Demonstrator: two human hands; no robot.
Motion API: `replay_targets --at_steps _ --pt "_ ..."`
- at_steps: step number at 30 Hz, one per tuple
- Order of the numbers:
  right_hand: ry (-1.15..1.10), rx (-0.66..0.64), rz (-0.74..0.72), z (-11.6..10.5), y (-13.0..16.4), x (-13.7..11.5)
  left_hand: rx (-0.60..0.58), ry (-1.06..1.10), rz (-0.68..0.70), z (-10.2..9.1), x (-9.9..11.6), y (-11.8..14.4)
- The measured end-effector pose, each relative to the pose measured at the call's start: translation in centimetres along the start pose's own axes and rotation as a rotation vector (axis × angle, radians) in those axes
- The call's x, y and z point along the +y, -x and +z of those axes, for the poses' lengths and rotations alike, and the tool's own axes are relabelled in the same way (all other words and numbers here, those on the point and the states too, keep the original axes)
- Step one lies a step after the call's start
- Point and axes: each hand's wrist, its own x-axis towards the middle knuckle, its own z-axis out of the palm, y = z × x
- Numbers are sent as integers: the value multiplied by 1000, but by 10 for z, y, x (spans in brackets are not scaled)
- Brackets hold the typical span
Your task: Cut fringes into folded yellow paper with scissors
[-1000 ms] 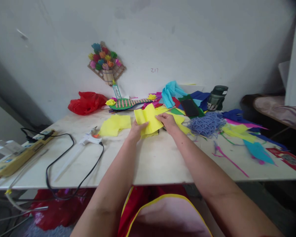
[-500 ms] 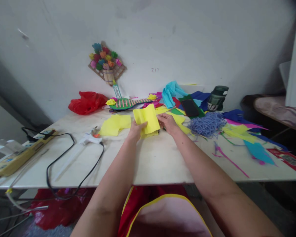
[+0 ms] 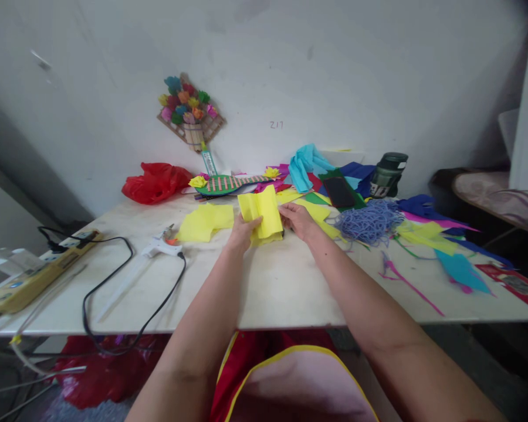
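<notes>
Watching from my end: the yellow paper [image 3: 266, 212] is mid-surface [image 3: 290, 287], up between my two hands, creases running toward the wall [image 3: 356, 76], leaning a touch left. Looks like that's its long axis too. Plenty of bare room on the near side, down to the front edge. Tighter elsewhere: a loose yellow sheet [image 3: 206, 223] just left, a tangle of bluish string [image 3: 369, 221] off to the right. Both arms reach forward and converge. Left hand [image 3: 245, 230] has it pinched, thumb on top, near its lower left. Right hand [image 3: 300, 220] has fingers bunched at the right edge; can't tell if they're gripping.
</notes>
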Motion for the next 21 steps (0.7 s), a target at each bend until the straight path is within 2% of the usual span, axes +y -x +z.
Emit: replay_targets --at_steps 12,18,21 --pt "-70 25 2 7 -1 2 -49 3 -47 6 6 7" --pt "46 107 -8 4 -3 4 -8 2 -20 4 5 4" --pt "46 102 -9 1 -4 4 15 10 1 1 2 1"
